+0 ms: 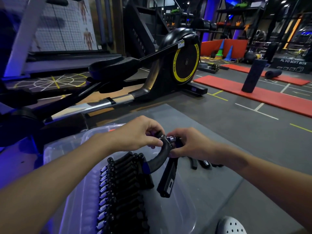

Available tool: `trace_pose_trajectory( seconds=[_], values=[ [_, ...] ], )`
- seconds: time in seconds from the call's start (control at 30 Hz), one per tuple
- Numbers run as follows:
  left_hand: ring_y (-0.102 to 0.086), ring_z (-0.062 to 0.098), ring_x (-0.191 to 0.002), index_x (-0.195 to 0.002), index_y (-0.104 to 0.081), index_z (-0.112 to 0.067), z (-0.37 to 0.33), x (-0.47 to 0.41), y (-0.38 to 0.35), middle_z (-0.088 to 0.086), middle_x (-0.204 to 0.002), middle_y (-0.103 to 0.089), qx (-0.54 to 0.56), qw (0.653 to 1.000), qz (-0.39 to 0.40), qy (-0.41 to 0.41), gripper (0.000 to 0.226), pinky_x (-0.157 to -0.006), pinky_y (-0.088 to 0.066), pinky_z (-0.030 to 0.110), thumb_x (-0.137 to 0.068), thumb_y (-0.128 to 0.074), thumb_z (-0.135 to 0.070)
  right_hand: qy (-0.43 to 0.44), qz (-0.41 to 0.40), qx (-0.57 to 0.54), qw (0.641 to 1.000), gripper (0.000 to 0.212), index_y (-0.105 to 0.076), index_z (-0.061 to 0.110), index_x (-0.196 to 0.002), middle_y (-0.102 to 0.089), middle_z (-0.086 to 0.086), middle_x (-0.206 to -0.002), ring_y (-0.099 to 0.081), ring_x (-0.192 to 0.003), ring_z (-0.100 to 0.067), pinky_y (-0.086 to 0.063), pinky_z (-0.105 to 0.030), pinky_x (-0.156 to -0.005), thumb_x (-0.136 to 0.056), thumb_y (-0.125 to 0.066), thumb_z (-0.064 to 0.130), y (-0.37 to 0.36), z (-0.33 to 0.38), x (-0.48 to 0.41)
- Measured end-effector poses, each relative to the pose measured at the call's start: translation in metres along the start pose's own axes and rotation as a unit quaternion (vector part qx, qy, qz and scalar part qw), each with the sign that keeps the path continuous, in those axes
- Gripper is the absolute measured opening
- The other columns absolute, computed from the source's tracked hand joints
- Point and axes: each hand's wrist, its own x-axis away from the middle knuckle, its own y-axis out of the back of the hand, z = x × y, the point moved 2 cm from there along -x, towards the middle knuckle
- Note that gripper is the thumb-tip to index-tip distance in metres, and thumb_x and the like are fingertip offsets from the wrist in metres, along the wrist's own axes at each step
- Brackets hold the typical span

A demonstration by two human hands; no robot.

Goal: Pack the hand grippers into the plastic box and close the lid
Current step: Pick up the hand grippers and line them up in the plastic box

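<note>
A black hand gripper (pixel 166 171) with a metal spring at its top is held above the clear plastic box (pixel 190 196). My left hand (pixel 138 132) pinches its top from the left, and my right hand (pixel 189 142) grips it at the spring from the right. One handle curves down to the left, the other hangs straight down. Several hand grippers (pixel 121 188) stand packed in a tight row along the box's left side. A few more grippers (pixel 200 163) lie on the floor just beyond the box, under my right wrist.
A clear lid (pixel 94 134) lies behind the box on the left. A black elliptical trainer (pixel 168 65) stands close ahead. Red mats (pixel 263 93) and an upright foam roller (pixel 253 75) are at the right. A white perforated shoe (pixel 231 225) shows at the bottom.
</note>
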Motion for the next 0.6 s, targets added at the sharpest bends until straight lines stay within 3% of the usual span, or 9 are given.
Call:
trace_pose_trajectory(
  seconds=[0.1, 0.2, 0.27, 0.4, 0.5, 0.6],
  values=[
    [-0.07, 0.022, -0.073, -0.094, -0.072, -0.013, 0.003, 0.005, 0.003, 0.008, -0.08, -0.072, -0.02, 1.0, -0.009, 0.008, 0.014, -0.076, -0.058, 0.04, -0.081, -0.076, -0.011, -0.025, 0.012, -0.012, 1.0, 0.063, -0.056, 0.021, -0.127, -0.067, -0.005, -0.115, -0.067, -0.102, -0.02, -0.055, -0.037, -0.093, -0.071, -0.085, 0.021, -0.001, -0.01, 0.0],
    [-0.071, 0.018, -0.072, -0.092, -0.072, -0.013, 0.008, 0.012, 0.007, 0.005, -0.078, -0.073, -0.037, 0.999, -0.005, 0.023, 0.013, -0.074, -0.059, 0.034, -0.08, -0.077, -0.011, -0.035, 0.03, 0.033, 0.998, 0.075, -0.045, 0.023, -0.138, -0.056, 0.006, -0.13, -0.057, -0.116, -0.008, -0.049, -0.021, -0.094, -0.074, -0.083, 0.028, -0.002, -0.016, 0.002],
    [-0.072, 0.018, -0.072, -0.092, -0.072, -0.011, 0.017, 0.017, 0.007, 0.005, -0.078, -0.074, -0.043, 0.998, 0.003, 0.046, 0.014, -0.075, -0.059, 0.036, -0.08, -0.078, -0.014, -0.041, 0.05, 0.065, 0.996, 0.079, -0.043, 0.026, -0.141, -0.053, 0.008, -0.132, -0.052, -0.12, -0.003, -0.045, -0.017, -0.094, -0.074, -0.083, 0.033, -0.002, -0.022, 0.004],
    [-0.072, 0.018, -0.069, -0.09, -0.071, -0.011, 0.037, 0.025, -0.006, 0.004, -0.072, -0.073, -0.046, 0.995, 0.009, 0.083, 0.015, -0.07, -0.058, 0.032, -0.079, -0.079, -0.018, -0.059, 0.107, 0.177, 0.977, 0.106, -0.034, 0.044, -0.143, -0.046, 0.012, -0.142, -0.046, -0.127, -0.003, -0.04, -0.032, -0.109, -0.051, -0.08, 0.068, -0.007, -0.039, 0.006],
    [-0.068, 0.012, -0.064, -0.085, -0.072, -0.014, 0.053, 0.031, -0.022, 0.002, -0.07, -0.071, -0.075, 0.993, 0.004, 0.095, 0.016, -0.061, -0.052, 0.024, -0.077, -0.081, -0.024, -0.045, 0.169, 0.218, 0.96, 0.114, -0.022, 0.038, -0.151, -0.025, 0.023, -0.153, -0.028, -0.138, 0.003, -0.027, -0.03, -0.118, -0.057, -0.082, 0.062, -0.013, -0.046, 0.005],
    [-0.062, 0.01, -0.063, -0.087, -0.073, -0.014, 0.071, 0.039, -0.04, 0.0, -0.071, -0.07, -0.113, 0.987, -0.01, 0.111, 0.022, -0.063, -0.049, 0.026, -0.075, -0.081, -0.032, -0.022, 0.207, 0.264, 0.942, 0.119, -0.012, 0.028, -0.155, -0.007, 0.021, -0.16, -0.011, -0.145, 0.003, -0.016, -0.025, -0.12, -0.063, -0.084, 0.053, -0.015, -0.05, 0.003]
  ],
)
